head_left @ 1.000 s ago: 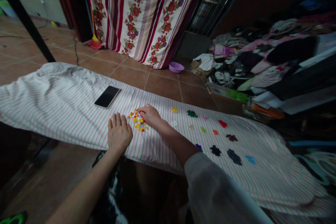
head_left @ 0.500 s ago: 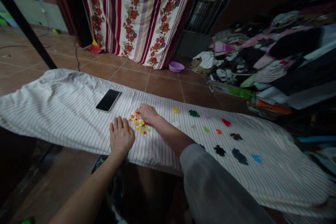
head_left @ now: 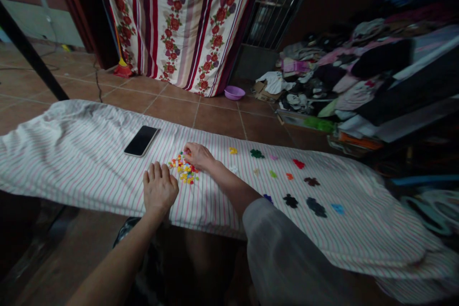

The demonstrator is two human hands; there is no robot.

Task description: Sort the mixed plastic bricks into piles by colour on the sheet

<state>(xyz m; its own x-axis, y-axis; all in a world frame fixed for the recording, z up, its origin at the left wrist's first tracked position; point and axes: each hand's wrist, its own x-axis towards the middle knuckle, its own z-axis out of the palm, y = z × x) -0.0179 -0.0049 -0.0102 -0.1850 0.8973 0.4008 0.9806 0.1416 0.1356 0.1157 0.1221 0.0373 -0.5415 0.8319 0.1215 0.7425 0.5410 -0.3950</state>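
Note:
A heap of small mixed-colour pieces [head_left: 186, 172], mostly yellow, orange and red, lies on a striped cloth [head_left: 93, 153]. Over its far right edge is my right hand [head_left: 199, 155], fingers curled down and pinched together; whatever is between the fingertips is too small to name. My left hand [head_left: 160, 189] rests flat on the cloth just left of the heap, fingers stretched out, holding nothing. Right of my right arm the pieces lie in single-colour groups, among them dark green pieces [head_left: 256, 153], red pieces [head_left: 298, 164], black pieces [head_left: 290, 201] and light blue pieces [head_left: 337, 208].
A phone [head_left: 142, 141] lies on the cloth beyond my left hand. On the tiled floor behind stand a purple basin [head_left: 234, 92] and a red broom [head_left: 123, 70] by a floral curtain [head_left: 179, 24]. Piled clothes [head_left: 344, 71] fill the right side.
My right hand has shifted slightly at the heap's far edge, its fingers more tightly curled, uncovering more pieces. My left hand stays flat. The whole view has moved a little.

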